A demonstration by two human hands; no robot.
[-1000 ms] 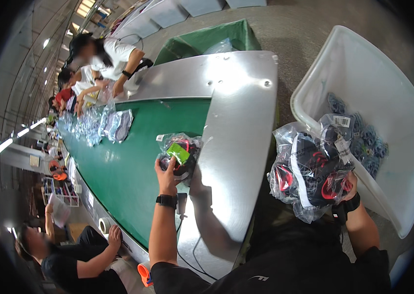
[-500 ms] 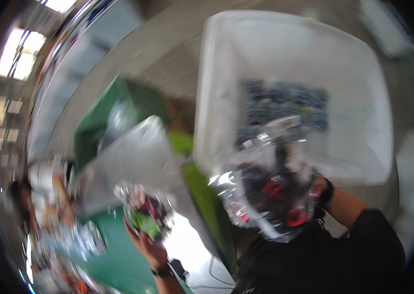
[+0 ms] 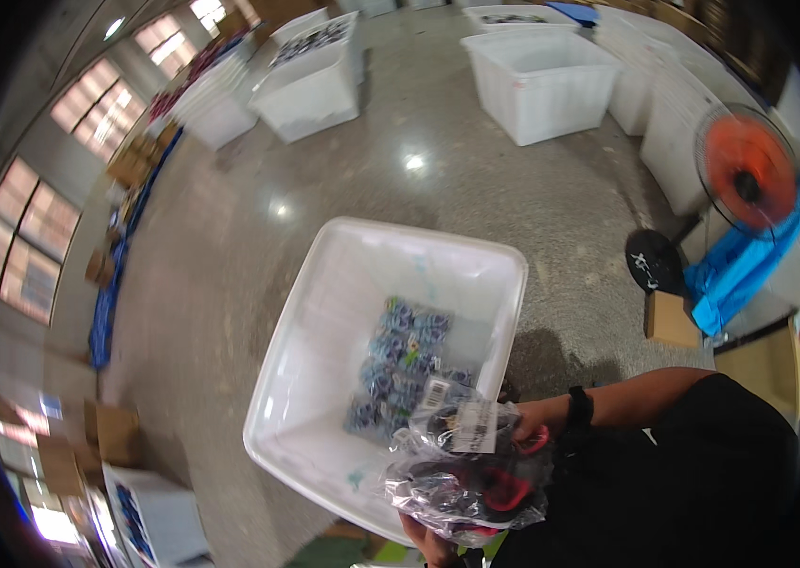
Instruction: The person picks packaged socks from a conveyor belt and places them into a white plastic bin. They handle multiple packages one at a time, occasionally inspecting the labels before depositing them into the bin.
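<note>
Clear plastic bags holding black and red, shoe-like items are bunched in front of my body, above the near side of a white bin. My right hand is closed on their upper right edge, beside a white label. At their lower edge, my left hand grips from below, its fingers partly hidden by the crinkled film. Inside the bin lie several flat clear packs of blue-grey items, set in rows on the bottom. The held bags cover the bin's near right corner.
More white bins stand across the grey floor, some with goods. To the right are a standing fan, a blue sheet and a small cardboard box. Cartons and another white bin are at lower left.
My view has turned from the green table toward the open floor and bins. My left hand, which held a smaller bag apart, has come to the bags in my right hand.
</note>
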